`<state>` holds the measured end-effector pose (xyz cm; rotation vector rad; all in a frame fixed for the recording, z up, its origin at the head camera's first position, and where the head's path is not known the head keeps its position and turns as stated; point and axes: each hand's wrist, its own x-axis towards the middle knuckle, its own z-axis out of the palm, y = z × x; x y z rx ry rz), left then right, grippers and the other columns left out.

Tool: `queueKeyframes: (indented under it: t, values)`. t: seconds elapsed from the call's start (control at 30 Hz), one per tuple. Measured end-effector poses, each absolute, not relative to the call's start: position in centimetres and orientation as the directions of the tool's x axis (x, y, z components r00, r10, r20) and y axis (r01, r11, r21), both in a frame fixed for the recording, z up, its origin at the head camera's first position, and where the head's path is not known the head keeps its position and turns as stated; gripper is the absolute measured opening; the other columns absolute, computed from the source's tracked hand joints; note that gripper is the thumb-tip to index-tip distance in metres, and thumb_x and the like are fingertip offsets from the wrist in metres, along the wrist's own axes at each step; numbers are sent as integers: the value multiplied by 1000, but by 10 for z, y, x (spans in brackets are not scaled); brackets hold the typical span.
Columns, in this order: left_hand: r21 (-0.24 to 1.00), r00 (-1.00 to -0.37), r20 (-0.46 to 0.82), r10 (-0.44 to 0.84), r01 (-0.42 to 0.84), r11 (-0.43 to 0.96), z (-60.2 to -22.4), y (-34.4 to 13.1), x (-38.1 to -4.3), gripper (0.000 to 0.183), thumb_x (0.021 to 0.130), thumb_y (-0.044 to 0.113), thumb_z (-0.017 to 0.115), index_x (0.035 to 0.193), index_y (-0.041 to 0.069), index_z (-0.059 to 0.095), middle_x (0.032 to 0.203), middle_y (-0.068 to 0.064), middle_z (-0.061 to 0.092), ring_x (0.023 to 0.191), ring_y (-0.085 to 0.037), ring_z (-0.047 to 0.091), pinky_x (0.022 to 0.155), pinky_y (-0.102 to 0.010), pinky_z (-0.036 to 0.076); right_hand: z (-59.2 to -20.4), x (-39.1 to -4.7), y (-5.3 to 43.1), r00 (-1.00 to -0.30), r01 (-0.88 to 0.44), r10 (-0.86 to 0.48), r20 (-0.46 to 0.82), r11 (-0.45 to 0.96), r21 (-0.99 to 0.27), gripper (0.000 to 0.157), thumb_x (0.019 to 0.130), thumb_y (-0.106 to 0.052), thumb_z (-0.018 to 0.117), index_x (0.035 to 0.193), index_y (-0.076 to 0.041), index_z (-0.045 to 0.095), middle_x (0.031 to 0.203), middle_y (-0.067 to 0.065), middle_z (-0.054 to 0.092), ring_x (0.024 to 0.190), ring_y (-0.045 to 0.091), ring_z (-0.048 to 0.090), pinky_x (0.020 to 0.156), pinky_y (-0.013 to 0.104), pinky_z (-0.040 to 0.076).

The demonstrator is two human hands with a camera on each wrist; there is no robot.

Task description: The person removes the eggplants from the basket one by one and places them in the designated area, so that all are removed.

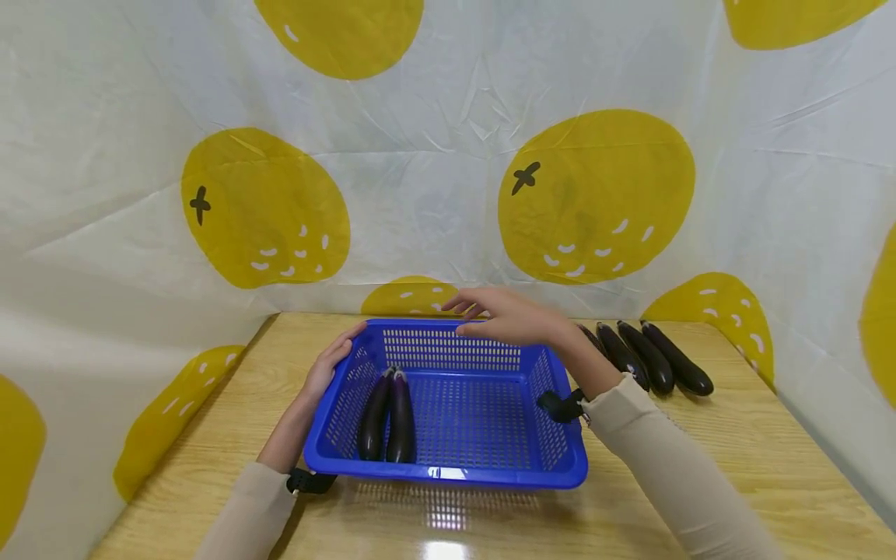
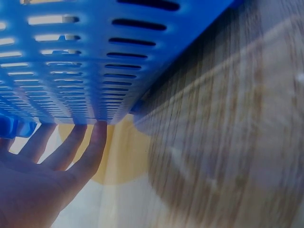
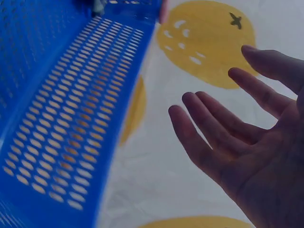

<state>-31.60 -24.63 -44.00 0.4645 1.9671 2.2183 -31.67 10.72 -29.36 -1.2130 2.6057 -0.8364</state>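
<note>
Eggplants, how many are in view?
6: two eggplants side by side inside the blue basket, four on the table to its right, one partly behind the right forearm, which may hide more.

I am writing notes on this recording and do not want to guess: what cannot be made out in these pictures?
Head view: the leftmost visible eggplant outside the plastic basket is mostly hidden by the right forearm.
Left wrist view: the left hand is cut off by the left and bottom edges.
Right wrist view: a small dark shape is cut off by the top edge and too blurred to name.
</note>
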Motion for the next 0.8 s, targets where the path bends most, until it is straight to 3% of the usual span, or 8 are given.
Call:
queueKeyframes:
  t: [0.2,0.4,0.63,0.8]
  values:
    - [988,-943,124,308,89,-126,-440,-248,-316,56,115,28,23,165,5,16,172,-18,17,154,-36,26,107,-23,47,-319,-333,81,-640,-601,-768,14,490,-631,46,102,-25,64,146,-13,55,141,16,63,127,32,65,105,47,53]
    - [987,-942,137,306,103,-123,-438,-249,-316,57,115,29,23,165,3,15,173,-19,15,149,-25,33,107,-21,45,-339,-337,53,-609,-448,-786,-105,450,-773,45,104,-17,62,147,-7,54,144,26,59,126,33,64,92,49,60]
    - [985,-938,144,314,104,-139,-438,-249,-316,56,115,27,22,165,3,15,173,-18,14,157,-38,18,107,-19,45,-354,-335,32,-564,-226,-779,-275,466,-855,49,103,-15,61,150,-5,48,141,23,59,129,37,59,91,53,59]
    - [989,-936,133,325,103,-110,-437,-249,-315,55,115,28,21,165,5,16,174,-17,13,160,-39,12,107,-19,42,-360,-330,23,-555,-82,-734,-392,517,-852,49,102,-17,64,148,-10,52,143,17,58,128,41,59,89,52,60]
